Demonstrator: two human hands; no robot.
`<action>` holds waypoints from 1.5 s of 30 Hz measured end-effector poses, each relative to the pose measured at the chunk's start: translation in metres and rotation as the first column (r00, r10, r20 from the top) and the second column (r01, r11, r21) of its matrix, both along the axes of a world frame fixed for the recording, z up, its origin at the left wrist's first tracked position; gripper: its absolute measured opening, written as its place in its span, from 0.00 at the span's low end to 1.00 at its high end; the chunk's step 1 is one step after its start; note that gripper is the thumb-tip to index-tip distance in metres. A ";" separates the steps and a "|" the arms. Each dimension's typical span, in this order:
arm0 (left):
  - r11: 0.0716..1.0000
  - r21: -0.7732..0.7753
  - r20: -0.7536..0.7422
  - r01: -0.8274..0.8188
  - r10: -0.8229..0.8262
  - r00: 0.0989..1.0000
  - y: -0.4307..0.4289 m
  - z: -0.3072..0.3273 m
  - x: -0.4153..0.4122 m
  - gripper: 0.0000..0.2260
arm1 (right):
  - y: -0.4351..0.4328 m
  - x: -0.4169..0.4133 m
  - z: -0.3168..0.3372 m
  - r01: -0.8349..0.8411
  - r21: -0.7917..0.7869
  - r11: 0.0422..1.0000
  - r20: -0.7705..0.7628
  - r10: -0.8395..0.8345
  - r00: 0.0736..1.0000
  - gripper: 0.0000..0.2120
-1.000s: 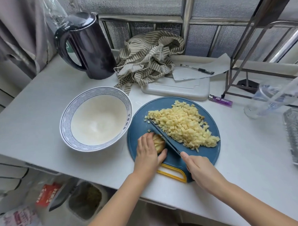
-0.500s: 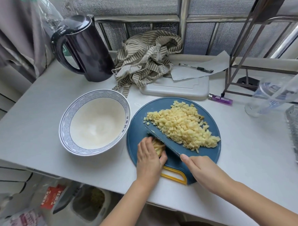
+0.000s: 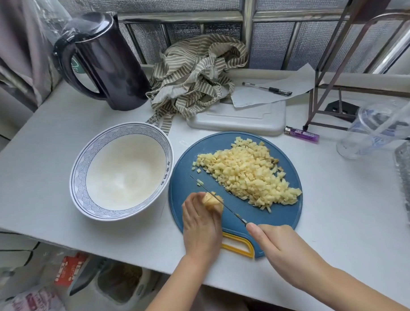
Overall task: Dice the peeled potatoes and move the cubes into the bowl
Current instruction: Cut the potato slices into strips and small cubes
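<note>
Blue board (image 3: 282, 215) is sitting beside the bowl (image 3: 82, 169) for short transfer; left hand (image 3: 200, 223) is clamping the potato (image 3: 212, 200), right hand (image 3: 279, 243) is gripping the knife (image 3: 231, 209).

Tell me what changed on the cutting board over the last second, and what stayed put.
The knife, held in the right hand, turned from tilted with its flat showing to edge-on, against the potato piece. The left hand drew back slightly, so more of the piece shows. Both grips held. The pile of cubes, cutting board and empty bowl stayed put.
</note>
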State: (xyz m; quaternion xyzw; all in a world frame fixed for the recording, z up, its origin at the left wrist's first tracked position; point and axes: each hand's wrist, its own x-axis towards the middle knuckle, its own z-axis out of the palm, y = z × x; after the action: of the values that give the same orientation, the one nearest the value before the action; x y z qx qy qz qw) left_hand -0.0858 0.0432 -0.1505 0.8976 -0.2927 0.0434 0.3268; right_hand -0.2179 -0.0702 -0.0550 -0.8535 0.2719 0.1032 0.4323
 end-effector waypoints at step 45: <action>1.000 0.012 0.000 0.021 -0.021 1.000 0.009 -0.001 -0.002 0.31 | -0.028 0.013 -0.017 0.036 0.190 0.981 -0.005 -0.036 0.999 0.27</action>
State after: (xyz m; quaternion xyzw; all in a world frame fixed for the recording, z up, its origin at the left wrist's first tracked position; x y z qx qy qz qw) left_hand -0.0876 0.0526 -0.1511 0.8963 -0.3026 0.0383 0.3219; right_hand -0.2046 -0.0986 -0.0720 -0.8032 0.2766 0.1216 0.5134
